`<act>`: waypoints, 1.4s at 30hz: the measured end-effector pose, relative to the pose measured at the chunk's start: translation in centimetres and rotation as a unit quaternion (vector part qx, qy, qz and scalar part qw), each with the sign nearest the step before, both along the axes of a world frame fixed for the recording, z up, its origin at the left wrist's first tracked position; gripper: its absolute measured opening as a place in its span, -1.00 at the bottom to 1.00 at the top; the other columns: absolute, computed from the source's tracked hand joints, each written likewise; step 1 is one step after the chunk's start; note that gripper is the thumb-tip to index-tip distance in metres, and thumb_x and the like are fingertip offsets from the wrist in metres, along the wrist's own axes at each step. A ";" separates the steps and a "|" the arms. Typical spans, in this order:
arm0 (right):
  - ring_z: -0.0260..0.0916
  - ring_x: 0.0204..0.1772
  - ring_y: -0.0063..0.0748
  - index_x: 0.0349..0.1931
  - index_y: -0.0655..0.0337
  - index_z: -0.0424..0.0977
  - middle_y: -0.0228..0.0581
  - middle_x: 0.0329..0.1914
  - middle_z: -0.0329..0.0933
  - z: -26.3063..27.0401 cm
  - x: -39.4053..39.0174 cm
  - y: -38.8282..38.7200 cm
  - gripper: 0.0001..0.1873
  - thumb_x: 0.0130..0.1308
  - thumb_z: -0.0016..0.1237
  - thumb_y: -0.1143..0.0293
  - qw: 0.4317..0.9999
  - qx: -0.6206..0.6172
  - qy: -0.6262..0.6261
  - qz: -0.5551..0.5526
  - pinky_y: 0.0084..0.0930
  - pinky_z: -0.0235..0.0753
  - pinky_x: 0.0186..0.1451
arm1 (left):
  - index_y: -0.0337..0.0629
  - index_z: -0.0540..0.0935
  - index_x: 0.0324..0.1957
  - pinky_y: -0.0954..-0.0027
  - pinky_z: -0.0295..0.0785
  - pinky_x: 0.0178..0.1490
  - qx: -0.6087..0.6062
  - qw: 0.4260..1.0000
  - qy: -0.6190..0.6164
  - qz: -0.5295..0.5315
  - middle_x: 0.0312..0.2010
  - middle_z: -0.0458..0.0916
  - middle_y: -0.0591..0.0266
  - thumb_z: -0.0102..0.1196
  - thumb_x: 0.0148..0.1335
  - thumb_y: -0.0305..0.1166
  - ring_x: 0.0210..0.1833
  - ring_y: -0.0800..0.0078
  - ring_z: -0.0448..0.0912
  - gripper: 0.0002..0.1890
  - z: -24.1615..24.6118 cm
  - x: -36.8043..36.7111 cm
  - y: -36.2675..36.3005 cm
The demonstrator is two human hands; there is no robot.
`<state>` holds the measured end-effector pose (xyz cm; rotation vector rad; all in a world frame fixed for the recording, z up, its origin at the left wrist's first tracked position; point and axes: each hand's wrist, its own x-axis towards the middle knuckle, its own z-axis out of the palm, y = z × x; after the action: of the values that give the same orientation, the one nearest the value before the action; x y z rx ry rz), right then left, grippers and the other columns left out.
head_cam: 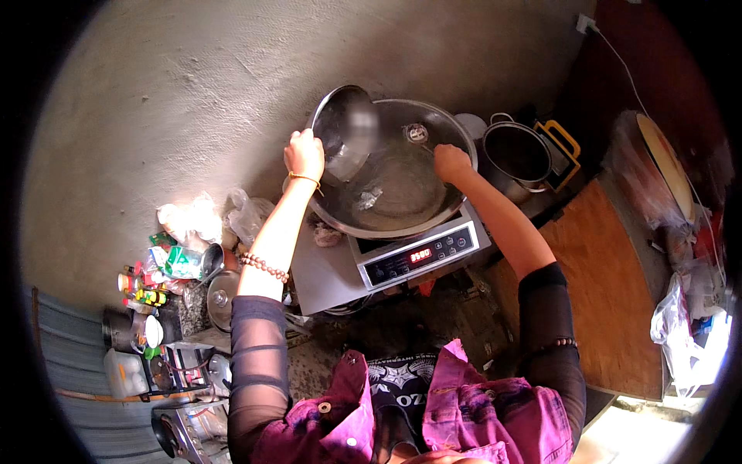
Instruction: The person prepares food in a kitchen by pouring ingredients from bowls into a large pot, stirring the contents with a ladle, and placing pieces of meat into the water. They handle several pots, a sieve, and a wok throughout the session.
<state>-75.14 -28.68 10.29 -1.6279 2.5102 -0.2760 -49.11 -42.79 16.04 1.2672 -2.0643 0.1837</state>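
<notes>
A large metal wok (400, 217) sits on an induction cooker (423, 258) with a lit red display. Shallow, clear-looking liquid covers the wok's bottom. My left hand (304, 155) grips the rim of a metal basin (342, 107), which is tilted over the wok's left side; part of its inside is blurred. On the wok's right side, my right hand (453, 163) is closed around what looks like a thin handle. That handle seems to lead to a small shiny round utensil head (415, 133) inside the wok. My fingers hide most of it.
A deep metal pot (517, 152) stands right of the wok, beside a yellow-handled object (562, 142). At left are a glass pot lid (223, 298), plastic bags (246, 214) and several bottles (148, 297). A wooden board surface (597, 290) lies at right, and the wall (232, 87) rises behind.
</notes>
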 end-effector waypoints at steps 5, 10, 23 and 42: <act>0.43 0.00 -0.07 -0.26 0.25 0.53 -0.02 -0.08 0.47 -2.0 1.5 -4.6 -0.77 0.09 -0.15 0.46 0.995 0.086 -0.021 0.045 -0.22 0.44 -0.02 | -0.20 0.52 -0.44 0.09 0.47 -0.32 -0.097 0.994 0.023 -0.050 -0.30 0.49 0.07 -0.11 0.09 -0.41 -0.42 -0.04 0.54 -0.86 3.1 1.8 0.2; 0.44 -0.04 -0.05 -0.35 0.29 0.54 -0.01 -0.16 0.50 -7.8 0.5 -8.0 -0.80 0.07 -0.14 0.47 0.959 0.227 0.025 0.165 -0.22 0.44 -0.06 | -0.19 0.55 -0.39 0.26 0.50 -0.34 -0.182 0.970 0.092 -0.135 -0.17 0.51 0.16 0.00 0.04 -0.45 -0.45 0.16 0.57 -0.90 6.1 2.5 2.9; 0.48 -0.12 -0.10 -0.24 0.23 0.48 -0.09 -0.25 0.53 -1.2 3.2 -5.8 -0.76 0.05 -0.10 0.43 0.987 -0.028 0.080 0.139 -0.24 0.49 -0.17 | -0.44 0.48 -0.49 0.28 0.35 -0.33 -0.034 0.963 0.252 -0.085 -0.46 0.53 -0.01 -0.01 0.09 -0.46 -0.52 0.21 0.44 -0.83 4.4 4.7 2.9; 0.31 -0.65 -0.56 -0.56 0.28 0.50 -0.29 -0.76 0.39 5.0 -2.1 3.7 -0.73 0.12 0.01 0.24 0.917 -0.133 -0.361 0.108 -0.54 0.26 -0.55 | -0.21 0.42 -0.47 0.33 0.50 -0.35 0.261 0.737 0.620 -0.064 -0.58 0.40 0.31 0.04 0.03 -0.40 -0.50 0.46 0.46 -0.88 2.0 14.7 9.4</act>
<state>-77.27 -24.96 15.29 -1.4895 1.7741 -1.0150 -34.39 -33.41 18.08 1.0184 -0.9645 -1.1038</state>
